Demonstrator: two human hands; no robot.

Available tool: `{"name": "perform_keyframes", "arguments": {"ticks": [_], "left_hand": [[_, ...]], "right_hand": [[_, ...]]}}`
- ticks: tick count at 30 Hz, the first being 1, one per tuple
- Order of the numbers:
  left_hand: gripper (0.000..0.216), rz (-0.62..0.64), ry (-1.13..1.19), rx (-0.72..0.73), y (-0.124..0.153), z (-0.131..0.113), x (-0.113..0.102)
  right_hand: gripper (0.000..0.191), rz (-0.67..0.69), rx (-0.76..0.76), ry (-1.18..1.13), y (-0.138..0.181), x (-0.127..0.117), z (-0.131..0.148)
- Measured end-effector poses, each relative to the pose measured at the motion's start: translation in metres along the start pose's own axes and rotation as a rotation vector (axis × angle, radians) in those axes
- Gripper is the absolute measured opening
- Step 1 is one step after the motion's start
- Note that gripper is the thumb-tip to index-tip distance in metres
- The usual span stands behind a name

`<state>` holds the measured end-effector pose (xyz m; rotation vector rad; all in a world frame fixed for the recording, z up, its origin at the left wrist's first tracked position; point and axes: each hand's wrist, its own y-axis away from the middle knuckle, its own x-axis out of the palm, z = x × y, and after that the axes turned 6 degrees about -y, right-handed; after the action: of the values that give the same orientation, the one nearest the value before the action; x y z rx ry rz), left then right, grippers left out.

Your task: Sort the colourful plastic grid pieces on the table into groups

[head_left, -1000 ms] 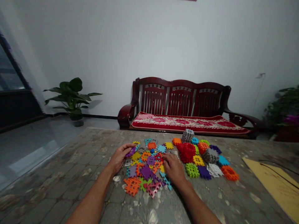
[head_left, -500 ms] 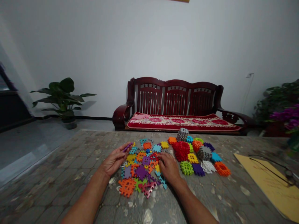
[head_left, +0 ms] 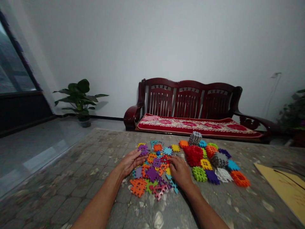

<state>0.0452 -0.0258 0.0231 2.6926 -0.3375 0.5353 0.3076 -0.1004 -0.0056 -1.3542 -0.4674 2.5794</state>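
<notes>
A loose pile of flat, colourful interlocking plastic pieces (head_left: 152, 173) lies on the table between my hands. My left hand (head_left: 131, 162) rests palm down on the pile's left side with its fingers stretched out. Its fingertips are just short of a purple piece (head_left: 143, 148). My right hand (head_left: 181, 172) lies palm down on the pile's right side, fingers loosely bent, with the tips on red and yellow pieces. Right of it stand joined blocks: a red one (head_left: 193, 155), a grey one (head_left: 218, 159), a green one (head_left: 199, 174) and an orange one (head_left: 240, 178).
The table (head_left: 71, 184) has a grey stone-patterned cover. A yellow sheet (head_left: 284, 187) with a black cord on it lies at the right edge. Behind the table stand a dark wooden bench (head_left: 190, 101) with a red cushion, and a potted plant (head_left: 79, 97) at left.
Half a second ago my left hand was turned up with a purple piece at its fingertips. Now it lies flat on the pile and the purple piece is on the table. My right hand stays put.
</notes>
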Motion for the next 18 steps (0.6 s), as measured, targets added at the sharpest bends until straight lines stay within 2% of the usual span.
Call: {"name": "perform_keyframes", "arguments": {"ticks": [8, 18], "left_hand": [[0.033, 0.057, -0.001, 0.027, 0.0, 0.0, -0.007], [0.027, -0.024, -0.096, 0.094, -0.004, -0.006, -0.015]], "right_hand": [[0.03, 0.001, -0.007, 0.0, 0.0, -0.001, 0.0], [0.029, -0.001, -0.016, 0.024, 0.0, -0.001, 0.001]]}}
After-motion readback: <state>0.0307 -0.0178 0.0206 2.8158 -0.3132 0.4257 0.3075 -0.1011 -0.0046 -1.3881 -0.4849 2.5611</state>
